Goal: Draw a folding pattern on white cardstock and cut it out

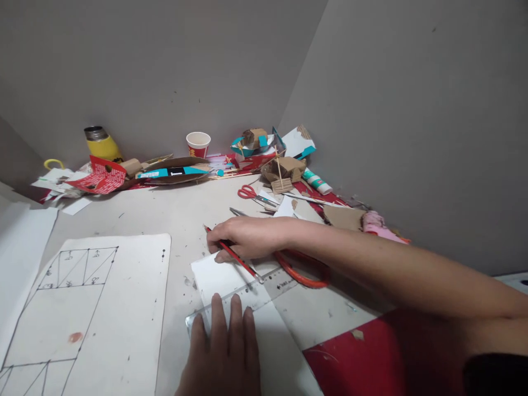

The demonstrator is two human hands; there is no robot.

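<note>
My right hand (243, 236) grips a red pencil (237, 258) whose tip rests against the upper edge of a clear plastic ruler (268, 286). The ruler lies slanted across a white sheet of paper (214, 278). My left hand (223, 352) lies flat on the left end of the ruler, fingers pointing away from me, pressing it onto the sheet. My right forearm reaches in from the right edge, across the table.
A large white sheet with a pencilled line drawing (91, 308) lies at the left. Red-handled scissors (251, 193), a glue tube (317, 181), a red paper cup (198, 144), a yellow flask (101, 144) and cardboard scraps (284, 168) crowd the back by the wall. Red card (371, 357) lies near right.
</note>
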